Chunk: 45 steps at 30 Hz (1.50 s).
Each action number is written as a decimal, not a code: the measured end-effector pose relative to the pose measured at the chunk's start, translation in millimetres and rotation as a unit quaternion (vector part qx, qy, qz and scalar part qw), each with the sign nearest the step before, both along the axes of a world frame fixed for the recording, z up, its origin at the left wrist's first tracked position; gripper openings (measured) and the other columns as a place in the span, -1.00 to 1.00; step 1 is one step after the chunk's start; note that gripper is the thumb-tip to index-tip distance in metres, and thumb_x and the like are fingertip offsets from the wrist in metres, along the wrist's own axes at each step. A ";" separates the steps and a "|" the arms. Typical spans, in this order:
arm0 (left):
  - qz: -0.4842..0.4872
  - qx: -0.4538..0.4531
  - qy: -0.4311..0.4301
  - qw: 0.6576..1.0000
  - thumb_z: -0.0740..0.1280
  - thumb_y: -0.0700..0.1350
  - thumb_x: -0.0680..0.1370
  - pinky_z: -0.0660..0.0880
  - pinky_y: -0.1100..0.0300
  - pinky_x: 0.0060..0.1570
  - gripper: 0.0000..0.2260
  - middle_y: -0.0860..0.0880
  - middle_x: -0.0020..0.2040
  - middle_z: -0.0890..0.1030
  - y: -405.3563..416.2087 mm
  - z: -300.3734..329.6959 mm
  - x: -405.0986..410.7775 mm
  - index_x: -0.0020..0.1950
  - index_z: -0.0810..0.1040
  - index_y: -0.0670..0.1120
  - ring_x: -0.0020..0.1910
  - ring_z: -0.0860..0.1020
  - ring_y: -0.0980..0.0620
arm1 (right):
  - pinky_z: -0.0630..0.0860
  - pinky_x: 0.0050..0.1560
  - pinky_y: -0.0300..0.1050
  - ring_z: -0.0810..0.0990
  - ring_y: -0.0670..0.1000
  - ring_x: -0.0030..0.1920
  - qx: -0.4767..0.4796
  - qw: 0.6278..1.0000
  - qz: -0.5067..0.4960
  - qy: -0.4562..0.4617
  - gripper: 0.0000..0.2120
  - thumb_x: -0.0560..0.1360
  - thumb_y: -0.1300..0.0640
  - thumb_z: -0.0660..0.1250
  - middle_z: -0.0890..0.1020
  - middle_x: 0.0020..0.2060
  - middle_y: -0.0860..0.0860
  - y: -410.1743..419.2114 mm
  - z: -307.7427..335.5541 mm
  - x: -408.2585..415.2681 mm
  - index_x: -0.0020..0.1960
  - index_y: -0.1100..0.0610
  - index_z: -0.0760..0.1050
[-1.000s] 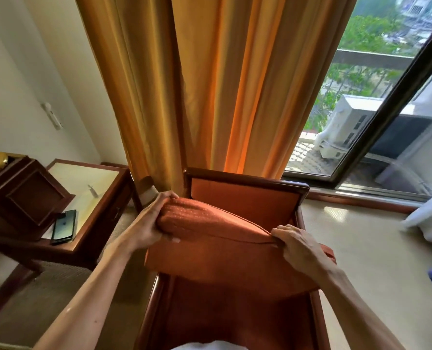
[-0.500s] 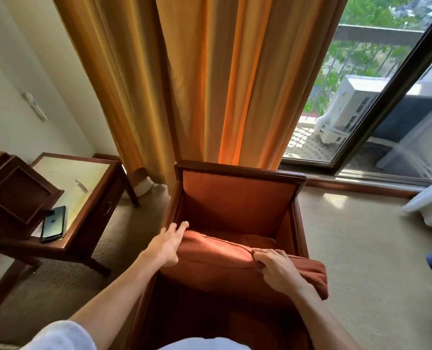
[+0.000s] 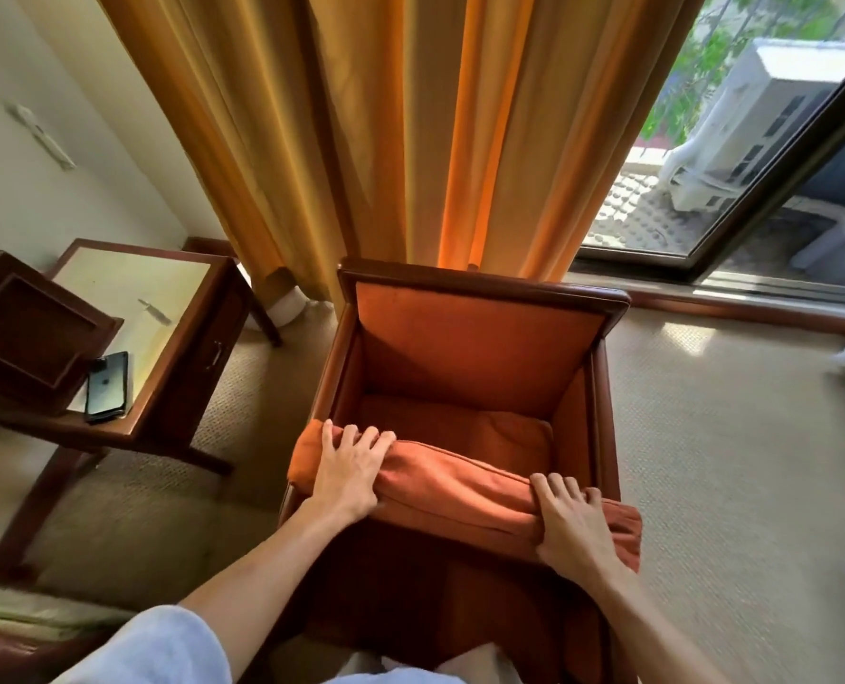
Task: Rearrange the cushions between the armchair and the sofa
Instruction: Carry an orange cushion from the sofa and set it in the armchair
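Observation:
An orange cushion lies in the seat of the wood-framed armchair. Its front edge bulges up and spreads over both arm rails. My left hand presses flat on the cushion's left end, fingers spread over the ridge. At the right end my right hand lies on the cushion with its fingers laid forward. The chair's orange backrest stands bare behind the cushion. No sofa is in view.
A wooden side table stands left of the chair with a phone and a dark wooden box on it. Orange curtains hang right behind the chair. A glass door is at the right, with carpet below it.
The cushion went from held up against the backrest down into the seat. My left hand let go briefly and now presses on its left end; my right hand stayed on it.

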<state>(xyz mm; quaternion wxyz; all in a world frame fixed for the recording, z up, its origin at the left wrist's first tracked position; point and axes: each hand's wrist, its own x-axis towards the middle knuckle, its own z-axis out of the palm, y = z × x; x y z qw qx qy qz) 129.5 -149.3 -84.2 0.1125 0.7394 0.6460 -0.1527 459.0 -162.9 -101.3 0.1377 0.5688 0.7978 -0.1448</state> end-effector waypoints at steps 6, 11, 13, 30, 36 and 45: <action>0.022 0.002 -0.056 0.998 0.55 0.13 0.37 0.19 -0.25 0.40 -0.33 0.08 0.31 0.50 50.3 29.0 1.0 0.41 0.38 0.06 0.36 0.39 -0.08 | 0.34 0.17 0.09 0.46 0.01 0.23 -0.009 0.997 -0.024 0.067 -0.43 0.32 -0.14 0.45 0.52 0.14 -0.13 55.5 30.0 3.1 0.26 -0.08 0.33; 0.021 0.039 -0.086 0.995 0.57 0.15 0.32 0.19 -0.26 0.38 -0.33 0.11 0.27 0.52 101.9 65.9 -7.7 0.37 0.41 0.09 0.33 0.40 -0.07 | 0.35 0.18 0.08 0.46 -0.01 0.22 0.017 0.995 -0.006 0.099 -0.42 0.35 -0.18 0.49 0.54 0.14 -0.13 113.8 78.6 7.7 0.28 -0.07 0.40; 0.025 0.062 -0.105 0.992 0.59 0.16 0.28 0.17 -0.26 0.39 -0.32 0.10 0.24 0.54 123.0 80.1 -11.7 0.34 0.44 0.10 0.30 0.41 -0.07 | 0.35 0.17 0.08 0.46 -0.01 0.21 0.039 0.995 0.006 0.095 -0.41 0.34 -0.19 0.50 0.54 0.13 -0.12 136.3 98.3 8.0 0.30 -0.07 0.41; 0.074 0.044 -0.096 0.992 0.53 0.30 0.22 -0.09 -0.24 0.55 -0.05 0.00 0.41 0.39 270.7 -37.6 -9.0 0.53 0.19 0.18 0.48 0.26 -0.12 | 0.04 0.52 0.20 0.25 0.16 0.46 0.026 0.999 -0.044 0.003 0.00 0.25 -0.17 0.55 0.34 0.41 0.08 301.5 -21.5 -8.9 0.52 0.01 0.08; 0.076 0.053 -0.079 0.993 0.57 0.31 0.17 -0.05 -0.24 0.54 -0.01 -0.08 0.39 0.33 311.0 -59.9 -12.7 0.50 0.21 0.13 0.46 0.24 -0.18 | 0.12 0.48 0.25 0.26 0.19 0.40 0.041 0.998 -0.054 -0.006 -0.01 0.24 -0.15 0.58 0.33 0.36 0.11 330.7 -45.6 -13.7 0.46 0.02 0.08; 0.064 0.023 -0.072 0.995 0.58 0.35 0.11 0.05 -0.23 0.51 0.04 -0.06 0.30 0.33 315.4 -57.0 -13.3 0.48 0.22 0.11 0.38 0.30 -0.16 | 0.11 0.47 0.28 0.25 0.20 0.39 0.011 0.999 -0.053 -0.001 0.00 0.21 -0.15 0.58 0.34 0.35 0.11 335.7 -46.0 -13.4 0.44 0.02 0.09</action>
